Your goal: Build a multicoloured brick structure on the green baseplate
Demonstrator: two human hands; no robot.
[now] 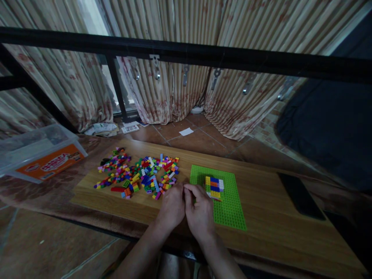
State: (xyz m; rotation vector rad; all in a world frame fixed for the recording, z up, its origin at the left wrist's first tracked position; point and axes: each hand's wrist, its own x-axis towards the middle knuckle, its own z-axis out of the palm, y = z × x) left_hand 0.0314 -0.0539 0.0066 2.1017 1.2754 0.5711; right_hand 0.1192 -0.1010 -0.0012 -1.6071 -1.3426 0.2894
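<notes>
My left hand (173, 205) and my right hand (200, 209) meet above the front part of the wooden board, fingers curled and fingertips together. Whatever they pinch, if anything, is hidden between the fingers. Just right of my right hand, a block build of yellow, blue, orange and white toy bricks (214, 187) stands on a green baseplate (229, 209). The right hand overlaps the baseplate's left edge in view. Left of my left hand spreads a pile of loose coloured toy bricks (151, 176).
The wooden board (270, 228) carries a dark flat phone-like slab (300, 195) at its right. A clear plastic box (40, 153) with an orange label stands at the left. Beyond run a black rail (186, 52) with metal hooks and striped curtains (174, 89).
</notes>
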